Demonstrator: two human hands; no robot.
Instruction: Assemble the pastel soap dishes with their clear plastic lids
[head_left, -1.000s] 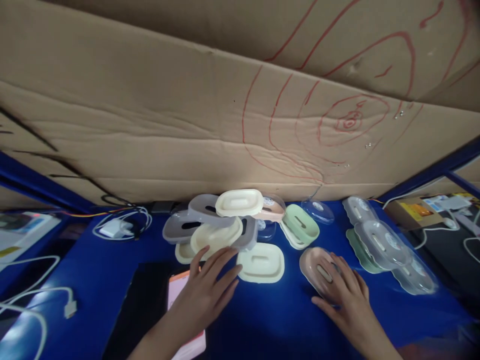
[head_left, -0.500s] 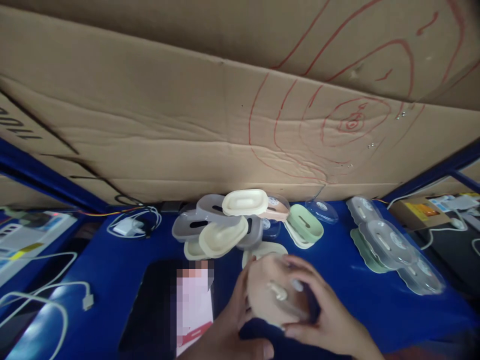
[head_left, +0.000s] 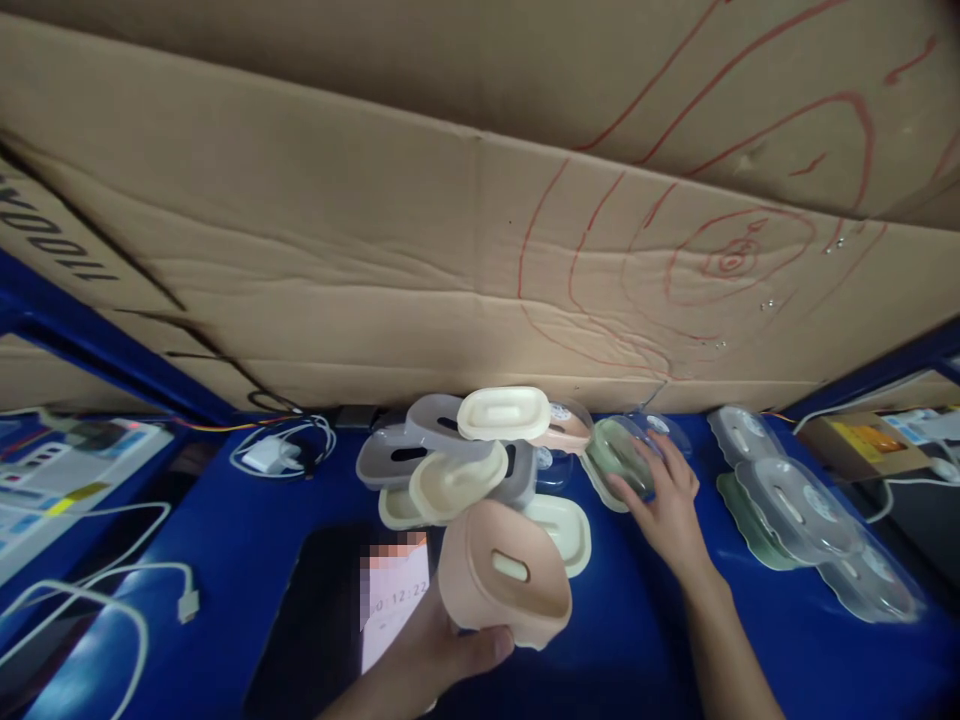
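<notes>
My left hand (head_left: 439, 652) holds a pink oval soap-dish tray (head_left: 504, 574) lifted above the blue table (head_left: 225, 530), thumb under its near edge. My right hand (head_left: 664, 495) reaches forward and rests its fingers on a clear oval lid (head_left: 621, 455) that sits over a green tray. Behind the pink tray lies a heap of grey and cream trays (head_left: 457, 462), with one cream tray (head_left: 561, 522) flat on the table beside it.
A stack of clear lids on green trays (head_left: 795, 500) lies at the right. A phone on a dark pad (head_left: 390, 600) sits near my left wrist. White cables and a charger (head_left: 274, 452) lie at the left. A cardboard wall (head_left: 480, 220) closes the back.
The pink tray passed from both hands to my left hand alone. My right hand let go and moved forward to the clear lid on the green tray.
</notes>
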